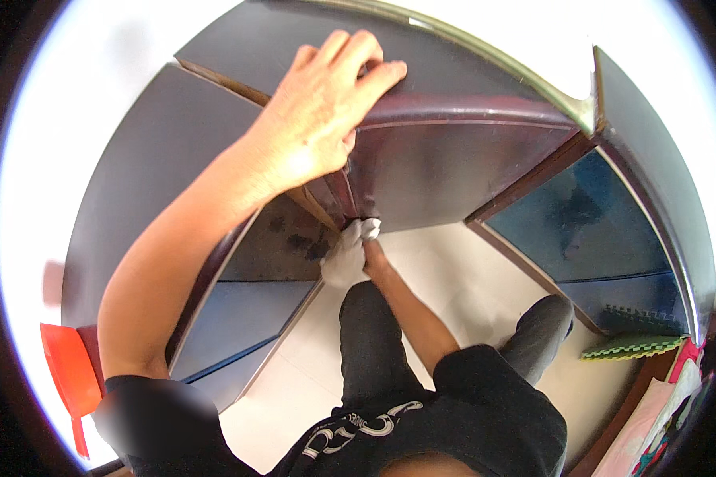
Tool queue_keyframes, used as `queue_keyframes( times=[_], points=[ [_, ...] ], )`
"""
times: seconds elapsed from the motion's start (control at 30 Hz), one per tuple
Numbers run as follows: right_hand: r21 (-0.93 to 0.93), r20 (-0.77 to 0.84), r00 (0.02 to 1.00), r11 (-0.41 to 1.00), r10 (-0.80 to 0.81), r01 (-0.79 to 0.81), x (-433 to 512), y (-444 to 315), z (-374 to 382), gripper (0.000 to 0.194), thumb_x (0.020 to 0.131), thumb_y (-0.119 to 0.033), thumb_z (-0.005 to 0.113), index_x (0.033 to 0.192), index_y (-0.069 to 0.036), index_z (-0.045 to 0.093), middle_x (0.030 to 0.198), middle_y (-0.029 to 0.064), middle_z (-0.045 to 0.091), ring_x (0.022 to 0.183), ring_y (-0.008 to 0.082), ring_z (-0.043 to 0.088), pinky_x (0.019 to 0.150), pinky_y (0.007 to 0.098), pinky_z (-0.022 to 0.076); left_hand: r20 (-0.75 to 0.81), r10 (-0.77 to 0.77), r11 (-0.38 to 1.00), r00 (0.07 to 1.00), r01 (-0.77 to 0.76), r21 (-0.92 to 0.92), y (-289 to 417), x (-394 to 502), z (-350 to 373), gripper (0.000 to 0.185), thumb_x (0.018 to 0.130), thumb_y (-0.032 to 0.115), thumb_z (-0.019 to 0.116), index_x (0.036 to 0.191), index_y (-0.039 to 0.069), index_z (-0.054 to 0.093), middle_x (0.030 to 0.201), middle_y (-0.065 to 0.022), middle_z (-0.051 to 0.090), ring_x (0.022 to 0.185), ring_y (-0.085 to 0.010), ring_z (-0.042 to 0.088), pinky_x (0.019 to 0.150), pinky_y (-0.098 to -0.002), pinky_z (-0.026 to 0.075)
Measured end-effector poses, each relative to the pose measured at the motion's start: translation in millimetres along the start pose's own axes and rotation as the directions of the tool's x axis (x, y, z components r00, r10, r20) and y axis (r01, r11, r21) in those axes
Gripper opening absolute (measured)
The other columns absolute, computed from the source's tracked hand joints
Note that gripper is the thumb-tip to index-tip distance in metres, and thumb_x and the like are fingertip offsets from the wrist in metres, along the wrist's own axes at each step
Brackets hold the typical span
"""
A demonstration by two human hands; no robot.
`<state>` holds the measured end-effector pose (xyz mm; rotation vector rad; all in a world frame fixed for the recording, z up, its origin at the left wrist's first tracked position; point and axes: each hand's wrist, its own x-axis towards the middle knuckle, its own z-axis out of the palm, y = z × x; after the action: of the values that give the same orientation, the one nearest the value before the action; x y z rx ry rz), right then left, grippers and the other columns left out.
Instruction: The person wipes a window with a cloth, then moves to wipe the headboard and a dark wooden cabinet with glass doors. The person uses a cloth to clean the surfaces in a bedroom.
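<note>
My left hand (316, 107) rests over the maroon rounded edge (465, 110) of a dark piece of furniture, its fingers bent against the grey upper panel (453, 65) and the thumb apart. Lower down, at the foot of a corner post, my right hand (371, 253) holds a bunched white cloth (343, 259). The cloth touches the base where the panels meet and hides most of the fingers. Beside it, a grey front panel (435, 173) runs down to the pale floor (441, 268).
Dark glossy panels with bluish reflections stand on the left (250, 316) and right (585, 220). At the right lie green interlocking foam mats (635, 349) and a pink cloth (638, 411). A red plastic object (71, 369) is at far left. My knees are bent over the floor.
</note>
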<state>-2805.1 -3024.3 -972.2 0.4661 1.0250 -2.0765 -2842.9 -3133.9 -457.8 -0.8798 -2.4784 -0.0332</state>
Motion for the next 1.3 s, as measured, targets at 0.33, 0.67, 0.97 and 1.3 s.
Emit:
queue_keyframes(
  times=[0.33,0.67,0.97,1.3],
  points=[
    [-0.545,0.678,-0.179,-0.652,-0.713,0.527,-346.1,-281.6,195.3,0.049,0.083,-0.016,0.065,0.128,0.001,0.055,0.125,0.0209,0.054,0.115,0.0307,0.056,0.097,0.0412,0.0458,-0.016,-0.139,0.989,0.990,0.139,0.046,-5.4,-30.1,-14.5,0.072,0.053,-0.005,0.077,0.118,-0.002,0.048,0.111,-0.0157,0.048,0.107,-0.0317,0.049,0.092,-0.0417,0.040],
    [-0.469,0.803,0.369,-0.878,-0.469,-0.096,-331.3,-340.8,239.0,0.032,0.073,-0.009,0.061,0.102,0.002,0.067,0.122,0.0200,0.049,0.113,0.0369,0.047,0.097,0.0490,0.0406,-0.139,-0.037,0.990,0.990,0.055,0.131,10.4,-40.4,-27.7,0.046,0.059,-0.003,0.069,0.101,0.001,0.051,0.101,-0.0134,0.048,0.097,-0.0287,0.049,0.085,-0.0384,0.040],
    [-0.355,0.818,0.528,-0.922,-0.227,0.153,-346.5,-372.1,239.7,0.048,0.076,-0.001,0.059,0.123,-0.001,0.061,0.127,0.0184,0.047,0.111,0.0355,0.046,0.098,0.0448,0.0414,0.012,0.642,0.759,0.767,-0.638,0.130,136.2,-126.5,-51.4,0.018,0.087,0.026,0.059,0.091,0.009,0.058,0.094,-0.0036,0.052,0.101,-0.0183,0.054,0.093,-0.0344,0.042],
    [-0.228,0.896,0.444,-0.874,-0.015,0.429,-237.4,-358.1,357.8,0.043,0.078,0.004,0.052,0.120,0.003,0.061,0.129,0.0239,0.047,0.121,0.0396,0.046,0.106,0.0473,0.0387,0.385,0.188,0.905,0.904,-0.312,0.291,92.4,-150.3,-39.3,0.026,0.086,0.024,0.061,0.104,0.007,0.069,0.109,-0.0070,0.058,0.115,-0.0225,0.049,0.098,-0.0374,0.038]
  ],
)
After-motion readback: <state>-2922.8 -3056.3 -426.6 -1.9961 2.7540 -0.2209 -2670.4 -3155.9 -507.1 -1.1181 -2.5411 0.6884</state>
